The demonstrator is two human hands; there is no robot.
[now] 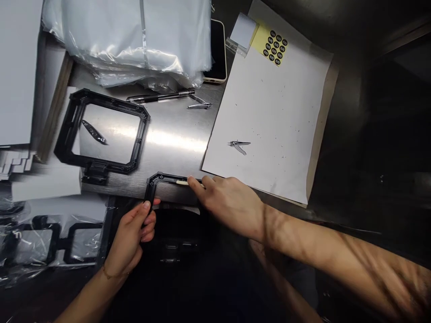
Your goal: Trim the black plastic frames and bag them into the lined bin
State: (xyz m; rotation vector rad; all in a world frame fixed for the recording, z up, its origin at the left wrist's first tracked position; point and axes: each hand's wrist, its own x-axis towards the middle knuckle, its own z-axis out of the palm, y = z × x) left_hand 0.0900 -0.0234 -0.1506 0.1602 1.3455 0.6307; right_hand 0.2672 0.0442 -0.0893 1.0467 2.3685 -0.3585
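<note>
My left hand (133,231) is closed around one side of a black plastic frame (150,190), thumb on top. The frame is held at the bench's near edge, and its lower part is lost against the dark below. My right hand (232,199) is closed at the frame's upper bar, fingers bent over a pale thin stick (182,182) that lies along the bar. Most of the stick's far end is hidden by the fingers. A second black frame (143,134) lies flat on the bench to the left, with a small dark nipper-like tool (94,132) inside its opening.
White paper (262,112) holds metal nippers (239,146), dark specks and a yellow sticker sheet (275,47). Behind are a pen (161,96), more nippers (200,104), a phone (218,54) and clear plastic bags (124,36). Bagged black frames (50,242) sit lower left.
</note>
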